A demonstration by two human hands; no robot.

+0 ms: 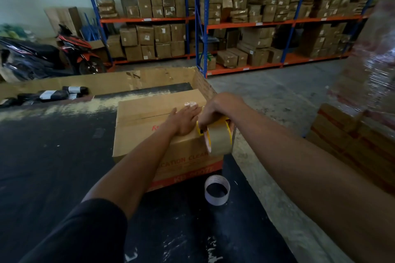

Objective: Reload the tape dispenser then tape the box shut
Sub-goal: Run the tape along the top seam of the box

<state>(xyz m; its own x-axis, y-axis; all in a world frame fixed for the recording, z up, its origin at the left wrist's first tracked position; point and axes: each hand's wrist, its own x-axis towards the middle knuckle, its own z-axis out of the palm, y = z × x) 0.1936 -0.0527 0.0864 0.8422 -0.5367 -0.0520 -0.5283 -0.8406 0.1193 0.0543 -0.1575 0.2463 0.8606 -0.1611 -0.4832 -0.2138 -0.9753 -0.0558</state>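
Observation:
A closed cardboard box [145,132] with red print stands on the dark table [53,156]. My left hand [184,120] lies flat, fingers spread, on the box's top near its right edge. Just beside it, my right hand [218,111] grips the yellow tape dispenser [218,134], which carries a full roll of brown tape and hangs at the box's right top edge. A crumpled bit of clear tape [190,104] sits on the lid past my fingers. An empty white tape core [217,190] stands on the table in front of the box.
A big open carton [149,80] stands behind the box, with black wrapped parcels [64,93] to its left. Wrapped stacked boxes [363,113] rise on the right. Shelving full of cartons [256,17] lines the back; a motorbike [42,55] is parked at left.

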